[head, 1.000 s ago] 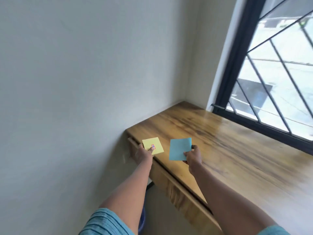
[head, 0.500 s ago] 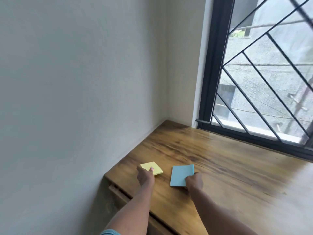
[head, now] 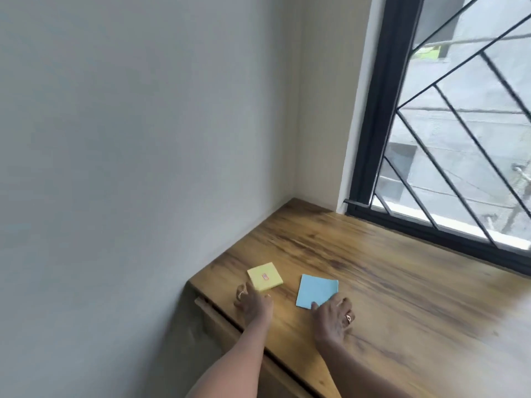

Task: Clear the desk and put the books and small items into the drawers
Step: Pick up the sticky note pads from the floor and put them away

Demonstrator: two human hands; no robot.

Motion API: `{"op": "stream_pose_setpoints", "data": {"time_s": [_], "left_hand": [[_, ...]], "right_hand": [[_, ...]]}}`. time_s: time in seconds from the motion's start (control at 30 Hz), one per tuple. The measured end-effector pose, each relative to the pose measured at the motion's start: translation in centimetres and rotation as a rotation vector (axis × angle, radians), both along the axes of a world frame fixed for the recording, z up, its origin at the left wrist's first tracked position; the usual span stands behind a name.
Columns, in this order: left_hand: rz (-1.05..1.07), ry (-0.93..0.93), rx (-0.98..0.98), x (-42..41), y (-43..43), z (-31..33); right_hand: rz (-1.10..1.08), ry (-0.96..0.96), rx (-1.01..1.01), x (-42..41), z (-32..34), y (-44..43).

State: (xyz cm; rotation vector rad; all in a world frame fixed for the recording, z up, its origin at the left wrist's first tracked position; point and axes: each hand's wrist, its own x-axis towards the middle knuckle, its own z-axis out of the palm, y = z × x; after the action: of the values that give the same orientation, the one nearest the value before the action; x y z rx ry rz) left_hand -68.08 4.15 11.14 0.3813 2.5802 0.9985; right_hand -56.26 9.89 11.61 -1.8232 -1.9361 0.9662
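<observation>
**Desk corner closed on two sides, with open wood toward the right of the frame**

The desk (head: 402, 305) is shut in at the left of the frame by a plain wall (head: 143, 168) and at the upper right by a black window frame (head: 373, 139) with diagonal bars. Near its front left corner two flat obstacles are found: a yellow pad (head: 265, 277) and a blue pad (head: 316, 291), parted by a strip of bare wood. The left hand (head: 253, 304) is laid at the yellow pad's near edge and the right hand (head: 333, 314) at the blue pad's near corner. From centre to lower right, bare wood is offered for passage.
</observation>
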Motion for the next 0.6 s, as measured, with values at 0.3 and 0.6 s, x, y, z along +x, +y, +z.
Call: {"op": "stream_pose_setpoints", "data": {"time_s": [0.3,0.6], "left_hand": [[0.145,0.114,-0.015,7.8,-11.1,-3.1],[0.373,-0.035,-0.032,19.4,-25.7,-11.6]], "right_hand": [[0.556,-0.196,0.340,4.1,-1.4,-10.3],[1.079,-0.280,0.342,10.9,-10.0,-23.6]]}}
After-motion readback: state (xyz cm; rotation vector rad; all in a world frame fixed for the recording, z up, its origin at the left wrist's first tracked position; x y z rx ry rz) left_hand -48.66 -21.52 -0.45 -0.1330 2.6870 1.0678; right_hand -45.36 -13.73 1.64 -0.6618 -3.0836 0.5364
